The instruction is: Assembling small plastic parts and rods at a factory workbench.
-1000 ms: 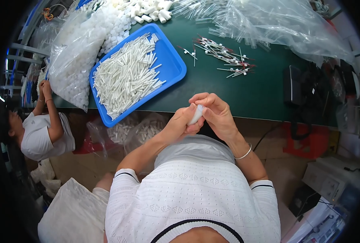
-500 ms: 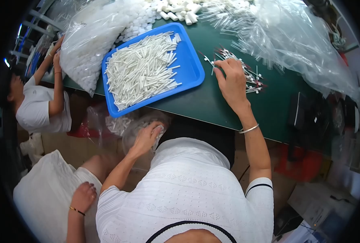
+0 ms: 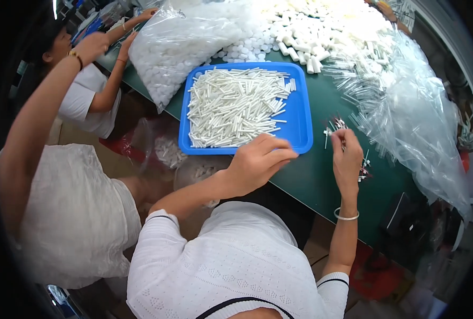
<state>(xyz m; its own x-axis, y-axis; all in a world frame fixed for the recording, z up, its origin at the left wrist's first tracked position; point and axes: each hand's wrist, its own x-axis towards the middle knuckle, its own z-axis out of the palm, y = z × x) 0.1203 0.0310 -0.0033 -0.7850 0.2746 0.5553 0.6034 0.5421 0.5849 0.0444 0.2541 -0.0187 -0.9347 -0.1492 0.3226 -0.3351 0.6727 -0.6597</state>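
My left hand [image 3: 260, 164] is at the near edge of the blue tray [image 3: 304, 127], with its fingers pointing right. Its fingertips are smeared by motion, so I cannot tell whether they hold anything. Short white tubes [image 3: 231, 106] fill most of the tray. To the right of the tray, my right hand [image 3: 348, 159] is over a small pile of thin stems with white beads and dark red tips [image 3: 364, 173]. Thumb and forefinger are pinched together there; what is between them, if anything, is too small to make out.
A clear bag of white discs [image 3: 164, 64] lies behind the tray. White cylinders [image 3: 303, 48], clear tubes [image 3: 348, 80] and plastic sheeting [image 3: 417, 127] cover the far right. Bags of white pieces [image 3: 168, 151] hang below the table edge. Two people are at the left, one reaching [image 3: 90, 48].
My left hand has come up from the bag below the table to the tray's near edge. My right hand stays by the stems. The view has shifted, and the nearer co-worker's arm is now raised.
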